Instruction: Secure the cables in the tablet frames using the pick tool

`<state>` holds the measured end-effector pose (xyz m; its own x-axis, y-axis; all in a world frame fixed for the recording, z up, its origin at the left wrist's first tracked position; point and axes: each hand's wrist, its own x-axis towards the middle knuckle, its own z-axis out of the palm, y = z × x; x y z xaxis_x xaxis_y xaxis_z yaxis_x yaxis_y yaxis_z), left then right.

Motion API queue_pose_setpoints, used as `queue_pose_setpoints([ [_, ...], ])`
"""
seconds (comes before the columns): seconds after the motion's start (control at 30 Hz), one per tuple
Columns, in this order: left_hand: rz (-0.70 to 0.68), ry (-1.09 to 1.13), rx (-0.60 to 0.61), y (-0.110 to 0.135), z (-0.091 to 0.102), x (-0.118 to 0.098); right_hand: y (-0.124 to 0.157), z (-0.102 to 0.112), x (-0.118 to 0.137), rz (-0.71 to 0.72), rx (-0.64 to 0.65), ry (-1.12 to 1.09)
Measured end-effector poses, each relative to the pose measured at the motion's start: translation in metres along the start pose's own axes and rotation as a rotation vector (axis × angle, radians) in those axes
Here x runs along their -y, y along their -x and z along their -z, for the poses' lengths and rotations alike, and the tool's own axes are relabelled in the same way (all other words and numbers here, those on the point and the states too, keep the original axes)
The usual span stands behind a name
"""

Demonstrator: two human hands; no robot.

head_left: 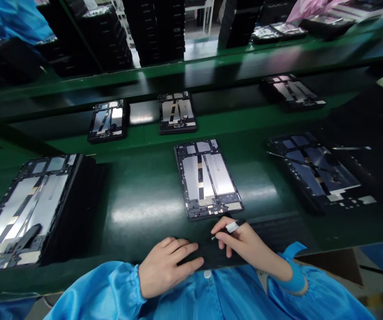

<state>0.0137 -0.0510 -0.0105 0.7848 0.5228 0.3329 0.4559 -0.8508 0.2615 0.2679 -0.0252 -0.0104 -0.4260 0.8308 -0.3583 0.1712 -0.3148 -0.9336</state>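
My right hand [241,242] pinches a thin pointed tool [223,232] with a white band, its tip aiming left towards my other hand. My left hand [167,269] lies flat, holding nothing, on a dark flat piece [207,258] at the belt's near edge. Just beyond my right fingertips sits an open tablet frame [207,180], with silver panels and a dark rim. Similar frames lie to the left [27,213] and right [318,171], and two more lie further along [177,113].
A glossy green conveyor belt [144,209] carries the frames, with a green rail [191,66] behind it. Stacks of black units [158,26] stand beyond the rail. A co-worker's blue sleeve [7,22] shows at the top left.
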Motion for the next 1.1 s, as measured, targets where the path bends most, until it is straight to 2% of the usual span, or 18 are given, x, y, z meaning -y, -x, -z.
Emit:
queue_pose_setpoints([
  [0.1, 0.017, -0.049, 0.073, 0.004, -0.003, -0.008, -0.002, -0.001, 0.007, 0.053, 0.077, 0.209],
  [0.2, 0.022, -0.056, 0.084, 0.005, -0.005, -0.008, -0.007, -0.003, 0.015, 0.142, 0.077, 0.407],
  [0.33, 0.012, -0.063, 0.085, 0.004, -0.005, -0.006, -0.014, -0.009, 0.017, 0.175, 0.082, 0.487],
  [0.5, 0.027, -0.057, 0.091, 0.005, -0.008, -0.008, -0.013, -0.014, 0.010, 0.150, 0.087, 0.400],
  [0.6, 0.042, -0.045, 0.097, 0.005, -0.007, -0.009, -0.013, -0.006, 0.010, 0.091, 0.067, 0.133],
  [0.7, 0.045, -0.005, 0.086, 0.000, -0.002, -0.004, -0.022, 0.011, 0.024, 0.084, 0.015, -0.058],
  [0.8, 0.075, 0.009, 0.003, -0.011, 0.004, 0.012, -0.045, 0.026, 0.047, 0.074, -0.004, -0.020],
  [0.9, 0.112, -0.050, -0.117, -0.022, 0.005, 0.030, -0.070, 0.031, 0.062, 0.030, 0.067, 0.041],
  [1.0, 0.122, -0.095, -0.159, -0.026, 0.000, 0.042, -0.088, 0.031, 0.061, 0.003, 0.135, 0.094],
  [1.1, 0.131, -0.106, -0.160, -0.025, -0.005, 0.046, -0.095, 0.030, 0.055, -0.017, 0.163, 0.109],
])
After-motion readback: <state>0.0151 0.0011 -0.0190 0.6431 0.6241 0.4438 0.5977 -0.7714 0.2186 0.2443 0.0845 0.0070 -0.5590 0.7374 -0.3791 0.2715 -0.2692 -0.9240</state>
